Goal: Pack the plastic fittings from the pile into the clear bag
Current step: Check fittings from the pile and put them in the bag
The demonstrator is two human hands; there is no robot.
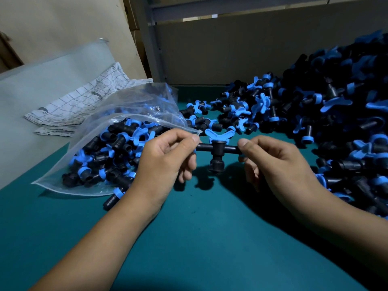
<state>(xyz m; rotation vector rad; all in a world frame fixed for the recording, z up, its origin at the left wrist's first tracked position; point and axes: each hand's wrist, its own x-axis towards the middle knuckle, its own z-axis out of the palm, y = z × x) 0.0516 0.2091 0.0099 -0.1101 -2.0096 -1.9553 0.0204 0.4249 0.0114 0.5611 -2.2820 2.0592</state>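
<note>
Far left, a folded cloth (84, 103) w/ a grid print lies on a pale sheet. Next to it the clear bag (117, 131) lies on its side on the green table (189, 238), mouth open toward the middle. It's pretty full of black & blue fittings already. One loose fitting (114, 199) sits on the table, just by the bag's bottom edge.

The left hand (165, 158) has its fingers curled & pinches one end of a black T-shaped fitting (216, 152) w/ a blue wing on top. It's held up over the table, right by the bag's mouth. The right hand (275, 164) pinches the other end w/ thumb & fingers.

On the right is the pile (327, 127). It's very big & goes out of view, so I can't tell how many are left.

So: lots packed, tons more to go. This one isn't in the bag yet. I think it goes in next, a short move left.
</note>
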